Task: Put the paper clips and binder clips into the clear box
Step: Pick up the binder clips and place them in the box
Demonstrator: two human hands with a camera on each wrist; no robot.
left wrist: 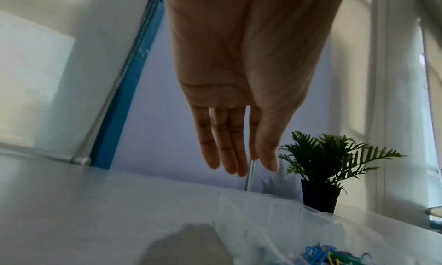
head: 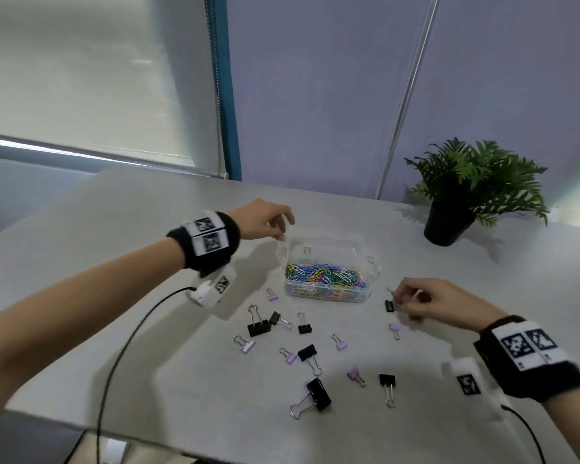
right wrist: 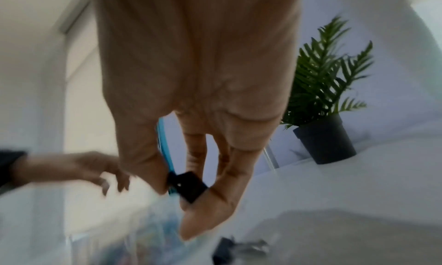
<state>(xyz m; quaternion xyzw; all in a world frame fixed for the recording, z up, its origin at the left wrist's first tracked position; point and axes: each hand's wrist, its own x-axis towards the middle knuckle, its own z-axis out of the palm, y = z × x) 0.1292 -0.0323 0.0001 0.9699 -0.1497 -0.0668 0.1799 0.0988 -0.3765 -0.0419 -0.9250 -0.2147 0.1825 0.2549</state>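
Observation:
The clear box (head: 359,249) stands mid-table, its bottom covered with colourful paper clips (head: 325,274). My left hand (head: 283,229) hovers at the box's far-left corner with fingers (left wrist: 224,151) straight and nothing held; whether it touches the rim I cannot tell. Just right of the box, my right hand (head: 399,301) pinches a small black binder clip (head: 389,305) between thumb and fingers (right wrist: 210,208); the wrist view shows the clip (right wrist: 187,186) blurred. Several black binder clips (head: 318,393) and purple ones (head: 340,344) lie scattered in front of the box.
A potted fern (head: 476,182) stands at the table's back right. A black cable (head: 124,346) runs from my left wrist over the table's front edge (head: 148,430). A wall and a window blind lie behind the table.

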